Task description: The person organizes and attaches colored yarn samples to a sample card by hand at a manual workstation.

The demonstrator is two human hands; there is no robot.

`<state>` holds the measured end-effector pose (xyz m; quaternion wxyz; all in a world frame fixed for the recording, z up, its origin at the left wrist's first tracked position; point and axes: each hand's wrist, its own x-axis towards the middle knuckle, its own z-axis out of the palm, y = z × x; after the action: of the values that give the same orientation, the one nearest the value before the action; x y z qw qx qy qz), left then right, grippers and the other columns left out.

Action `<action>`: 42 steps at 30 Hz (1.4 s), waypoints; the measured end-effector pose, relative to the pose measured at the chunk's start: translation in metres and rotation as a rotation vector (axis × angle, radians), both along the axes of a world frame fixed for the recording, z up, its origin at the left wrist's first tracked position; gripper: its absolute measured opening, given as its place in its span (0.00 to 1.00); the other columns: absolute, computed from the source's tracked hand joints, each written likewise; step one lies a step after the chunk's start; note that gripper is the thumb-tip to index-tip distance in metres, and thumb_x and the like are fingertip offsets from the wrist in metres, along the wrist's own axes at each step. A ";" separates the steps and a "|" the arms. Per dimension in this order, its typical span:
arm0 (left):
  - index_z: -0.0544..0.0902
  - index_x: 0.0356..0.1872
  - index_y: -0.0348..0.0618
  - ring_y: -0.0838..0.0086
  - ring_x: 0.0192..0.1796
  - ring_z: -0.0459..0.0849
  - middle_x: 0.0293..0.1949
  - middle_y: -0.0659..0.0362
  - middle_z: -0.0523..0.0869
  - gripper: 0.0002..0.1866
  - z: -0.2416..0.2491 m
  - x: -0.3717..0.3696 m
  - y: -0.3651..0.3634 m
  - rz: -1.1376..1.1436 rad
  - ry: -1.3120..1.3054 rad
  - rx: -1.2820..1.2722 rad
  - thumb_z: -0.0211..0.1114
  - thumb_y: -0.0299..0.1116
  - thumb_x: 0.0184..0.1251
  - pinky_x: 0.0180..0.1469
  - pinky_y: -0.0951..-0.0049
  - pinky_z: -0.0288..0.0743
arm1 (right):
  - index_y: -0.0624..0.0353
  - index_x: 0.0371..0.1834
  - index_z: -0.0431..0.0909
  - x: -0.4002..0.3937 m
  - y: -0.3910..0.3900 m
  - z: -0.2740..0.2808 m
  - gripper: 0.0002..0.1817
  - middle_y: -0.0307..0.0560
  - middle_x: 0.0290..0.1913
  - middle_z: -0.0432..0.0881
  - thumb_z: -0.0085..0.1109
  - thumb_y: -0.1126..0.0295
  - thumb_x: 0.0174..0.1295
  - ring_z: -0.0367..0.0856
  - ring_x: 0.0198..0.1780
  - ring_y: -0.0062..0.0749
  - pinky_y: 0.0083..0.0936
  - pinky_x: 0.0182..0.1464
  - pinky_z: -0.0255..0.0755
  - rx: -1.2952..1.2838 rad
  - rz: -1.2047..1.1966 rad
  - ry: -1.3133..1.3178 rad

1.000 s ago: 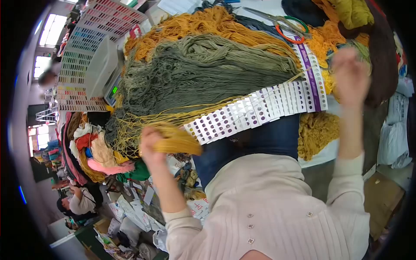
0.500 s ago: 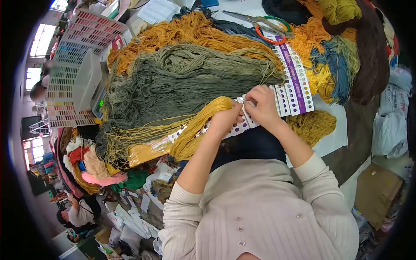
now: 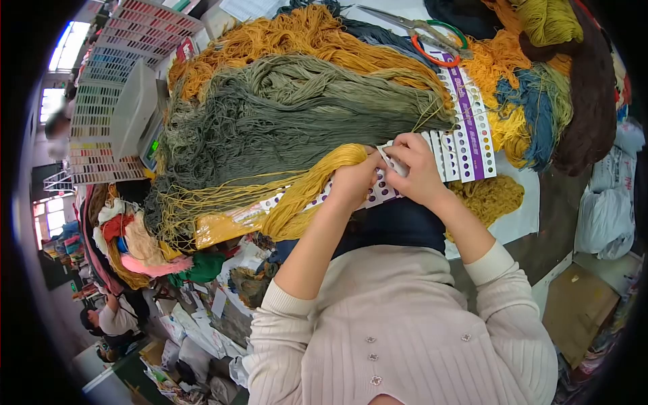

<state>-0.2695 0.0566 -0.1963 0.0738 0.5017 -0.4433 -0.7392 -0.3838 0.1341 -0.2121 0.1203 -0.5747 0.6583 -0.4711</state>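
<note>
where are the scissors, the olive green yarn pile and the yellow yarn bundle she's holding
scissors (image 3: 432, 35), head view, on the blades near the handle rings
olive green yarn pile (image 3: 297, 111), head view, middle of the heap
yellow yarn bundle (image 3: 314, 182), head view, on the strands beside the left hand (image 3: 352, 181)

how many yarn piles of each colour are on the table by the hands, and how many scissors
Olive-green yarn: 1
Orange yarn: 1
Mustard-yellow yarn: 1, in the left hand
Blue yarn: 1
Dark brown yarn: 1
Scissors: 1
Total: 6
</note>
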 end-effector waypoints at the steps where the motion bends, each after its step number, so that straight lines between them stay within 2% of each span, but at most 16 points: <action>1: 0.73 0.19 0.44 0.85 0.11 0.58 0.11 0.68 0.65 0.09 0.000 -0.001 0.000 -0.006 -0.030 -0.009 0.53 0.34 0.53 0.12 0.82 0.50 | 0.62 0.26 0.74 0.001 0.001 0.000 0.14 0.47 0.30 0.69 0.55 0.72 0.32 0.68 0.34 0.39 0.29 0.38 0.62 0.004 -0.016 -0.005; 5: 0.75 0.22 0.45 0.87 0.11 0.58 0.11 0.70 0.64 0.06 0.019 -0.006 0.008 0.022 -0.171 -0.125 0.54 0.32 0.55 0.12 0.86 0.49 | 0.62 0.27 0.74 0.003 0.001 0.000 0.14 0.47 0.30 0.69 0.57 0.71 0.31 0.68 0.34 0.39 0.29 0.38 0.62 0.030 -0.009 0.041; 8: 0.76 0.27 0.43 0.88 0.12 0.58 0.15 0.67 0.72 0.04 0.015 0.013 0.006 0.281 0.004 0.133 0.54 0.31 0.55 0.13 0.88 0.51 | 0.63 0.28 0.74 0.002 0.002 0.001 0.15 0.47 0.31 0.69 0.58 0.70 0.32 0.67 0.35 0.39 0.29 0.39 0.61 0.045 0.005 0.078; 11: 0.75 0.33 0.41 0.88 0.12 0.58 0.23 0.62 0.79 0.06 0.029 0.034 -0.013 0.364 0.367 0.380 0.54 0.30 0.56 0.13 0.89 0.54 | 0.63 0.30 0.73 0.003 0.005 0.001 0.17 0.47 0.32 0.68 0.59 0.69 0.33 0.67 0.36 0.39 0.29 0.40 0.61 0.057 0.005 0.116; 12: 0.74 0.36 0.37 0.88 0.13 0.61 0.31 0.58 0.81 0.08 0.029 0.042 -0.014 0.273 0.421 0.406 0.53 0.29 0.57 0.14 0.87 0.57 | 0.64 0.31 0.73 0.003 0.004 -0.001 0.17 0.47 0.33 0.68 0.59 0.69 0.33 0.67 0.37 0.39 0.29 0.40 0.61 0.055 0.000 0.135; 16: 0.74 0.35 0.33 0.85 0.15 0.66 0.26 0.59 0.80 0.10 0.026 0.019 -0.003 0.011 -0.011 -0.013 0.54 0.31 0.56 0.15 0.85 0.60 | 0.64 0.34 0.72 0.002 0.004 0.002 0.20 0.48 0.35 0.68 0.59 0.68 0.34 0.66 0.38 0.40 0.31 0.41 0.61 0.085 0.041 0.178; 19: 0.75 0.32 0.34 0.85 0.14 0.65 0.21 0.62 0.78 0.10 0.017 0.007 -0.002 0.005 0.026 0.016 0.55 0.32 0.55 0.15 0.84 0.58 | 0.65 0.36 0.72 0.006 0.007 0.010 0.21 0.49 0.36 0.67 0.59 0.68 0.35 0.66 0.38 0.41 0.32 0.42 0.60 0.077 0.054 0.227; 23: 0.76 0.19 0.40 0.85 0.13 0.62 0.14 0.64 0.72 0.09 0.004 0.000 0.002 0.129 0.007 0.004 0.56 0.33 0.54 0.13 0.82 0.54 | 0.63 0.35 0.73 0.002 0.007 0.009 0.19 0.49 0.36 0.67 0.58 0.68 0.36 0.66 0.38 0.42 0.32 0.42 0.61 0.073 0.106 0.163; 26: 0.75 0.20 0.41 0.86 0.13 0.62 0.13 0.65 0.69 0.08 0.015 -0.008 0.006 0.030 -0.143 -0.087 0.56 0.33 0.53 0.12 0.82 0.53 | 0.63 0.32 0.74 -0.001 0.004 0.004 0.17 0.49 0.34 0.68 0.57 0.69 0.35 0.66 0.36 0.41 0.31 0.41 0.61 0.102 0.116 0.016; 29: 0.75 0.22 0.41 0.87 0.11 0.60 0.13 0.66 0.69 0.08 0.012 -0.005 0.007 0.006 -0.166 -0.122 0.56 0.34 0.54 0.12 0.83 0.53 | 0.63 0.29 0.74 0.002 0.003 0.004 0.14 0.49 0.33 0.68 0.58 0.69 0.36 0.67 0.35 0.41 0.30 0.38 0.62 0.062 0.048 0.052; 32: 0.75 0.28 0.42 0.86 0.13 0.63 0.21 0.65 0.76 0.04 0.002 0.015 0.004 0.304 0.238 0.118 0.53 0.29 0.56 0.15 0.87 0.56 | 0.63 0.28 0.74 0.004 0.004 0.000 0.11 0.48 0.29 0.69 0.56 0.73 0.38 0.68 0.33 0.39 0.28 0.37 0.62 0.051 0.003 -0.002; 35: 0.75 0.31 0.43 0.88 0.13 0.61 0.22 0.66 0.75 0.05 0.020 0.038 -0.013 0.351 0.638 0.630 0.52 0.30 0.58 0.15 0.88 0.54 | 0.64 0.27 0.74 0.004 0.004 0.003 0.08 0.48 0.26 0.70 0.54 0.78 0.41 0.68 0.30 0.40 0.27 0.37 0.62 0.067 0.003 -0.074; 36: 0.74 0.32 0.43 0.89 0.15 0.62 0.21 0.66 0.74 0.05 0.026 0.038 -0.016 0.170 0.681 0.539 0.53 0.31 0.57 0.15 0.89 0.53 | 0.65 0.29 0.74 0.002 0.003 0.001 0.08 0.47 0.24 0.71 0.52 0.81 0.42 0.69 0.27 0.35 0.23 0.34 0.63 0.006 0.036 -0.075; 39: 0.74 0.34 0.43 0.88 0.15 0.63 0.19 0.66 0.72 0.08 0.021 0.017 -0.007 -0.150 0.267 0.211 0.54 0.33 0.56 0.15 0.89 0.53 | 0.64 0.33 0.74 0.001 0.006 0.001 0.10 0.44 0.30 0.71 0.50 0.83 0.46 0.70 0.30 0.26 0.17 0.31 0.64 0.020 0.036 -0.588; 40: 0.76 0.36 0.43 0.87 0.17 0.65 0.20 0.66 0.72 0.11 0.024 0.009 -0.002 -0.270 0.124 0.096 0.55 0.36 0.54 0.18 0.87 0.57 | 0.64 0.35 0.74 0.000 0.006 -0.004 0.11 0.43 0.31 0.72 0.52 0.82 0.45 0.70 0.31 0.24 0.16 0.33 0.64 0.016 0.033 -0.641; 42: 0.77 0.36 0.44 0.86 0.19 0.67 0.22 0.66 0.74 0.12 0.040 0.015 0.000 -0.249 0.016 0.007 0.55 0.38 0.54 0.21 0.85 0.60 | 0.63 0.34 0.74 0.000 0.005 -0.001 0.13 0.44 0.29 0.72 0.56 0.78 0.41 0.70 0.29 0.28 0.19 0.32 0.64 0.079 0.015 -0.370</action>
<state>-0.2549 0.0568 -0.1560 -0.0171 0.4370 -0.4989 -0.7482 -0.3841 0.1387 -0.2135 0.2651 -0.4778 0.6387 -0.5418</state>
